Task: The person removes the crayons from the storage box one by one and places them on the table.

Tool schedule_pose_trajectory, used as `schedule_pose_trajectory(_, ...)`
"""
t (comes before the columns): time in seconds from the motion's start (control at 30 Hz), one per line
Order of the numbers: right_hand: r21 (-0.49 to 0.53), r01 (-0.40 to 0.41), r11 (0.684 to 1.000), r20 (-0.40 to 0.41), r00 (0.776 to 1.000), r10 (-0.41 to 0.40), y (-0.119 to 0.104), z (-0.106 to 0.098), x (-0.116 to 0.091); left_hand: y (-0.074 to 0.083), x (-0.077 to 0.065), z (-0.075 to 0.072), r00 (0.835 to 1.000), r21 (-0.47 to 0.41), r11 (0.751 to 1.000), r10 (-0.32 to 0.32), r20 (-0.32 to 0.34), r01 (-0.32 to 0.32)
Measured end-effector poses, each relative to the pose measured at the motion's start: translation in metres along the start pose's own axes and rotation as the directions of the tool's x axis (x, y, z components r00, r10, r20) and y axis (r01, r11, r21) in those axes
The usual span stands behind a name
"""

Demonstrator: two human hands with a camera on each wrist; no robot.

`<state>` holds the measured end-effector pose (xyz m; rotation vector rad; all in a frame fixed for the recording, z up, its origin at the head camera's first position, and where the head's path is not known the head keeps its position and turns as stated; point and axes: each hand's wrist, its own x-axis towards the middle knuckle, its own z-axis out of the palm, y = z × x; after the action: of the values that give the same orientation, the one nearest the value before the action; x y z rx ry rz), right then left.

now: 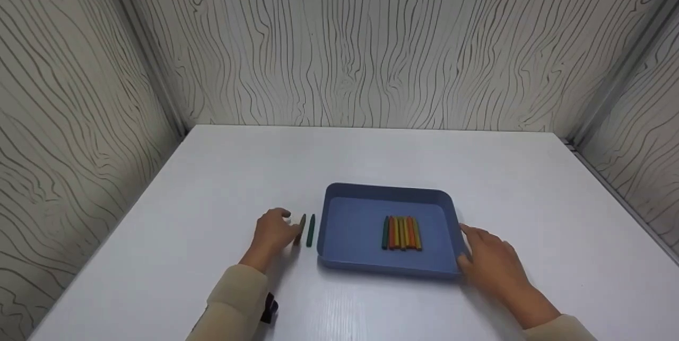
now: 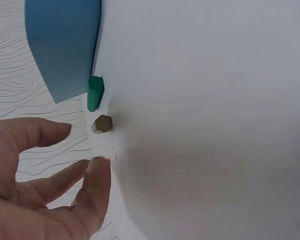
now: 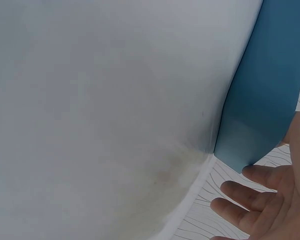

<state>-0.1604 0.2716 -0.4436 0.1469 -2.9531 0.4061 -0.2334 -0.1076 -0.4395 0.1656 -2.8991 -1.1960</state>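
We see the left hand (image 1: 273,232) with thumb and fingers parted, just beside an olive-brown crayon (image 1: 301,228) on the white table (image 1: 371,158), a green crayon (image 1: 311,230) next to it. We see the right hand (image 1: 490,262), fingers loosely extended, touching the right side of the blue tray (image 1: 353,229) holding a crayon row (image 1: 402,233).

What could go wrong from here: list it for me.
1. The left hand has its thumb and fingers apart near the brownish crayon; closing, it might bump the green crayon close beside it.
2. The right hand is at the right side of the blue tray; a push leftward could drive the tray into the green crayon.
3. Such a jolt might also disorder the crayon row inside.
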Motion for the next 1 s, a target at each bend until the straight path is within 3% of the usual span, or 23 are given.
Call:
schedule_pose_trajectory(0.2, 0.007, 0.004, 1.000, -0.015, 1.000, -0.004, 0.0003, 0.0001, 0.0000, 0.0012, 0.0003, -0.0035, 0.992, 0.135, 0.990, 0.053, -0.118, -0.037)
schedule_pose_trajectory(0.4, 0.014, 0.000, 1.000, -0.008, 1.000, 0.000, 0.0004, 0.0001, 0.0005, 0.0013, -0.0003, -0.0063, 0.975, 0.325, 0.942, 0.143, -0.172, -0.081)
schedule_pose_trajectory(1.0, 0.023, 0.000, 1.000, 0.016, 1.000, -0.001, 0.0010, -0.0012, 0.0002, 0.0092, 0.0003, -0.0074, 0.980, 0.311, 0.948, 0.126, -0.152, -0.074)
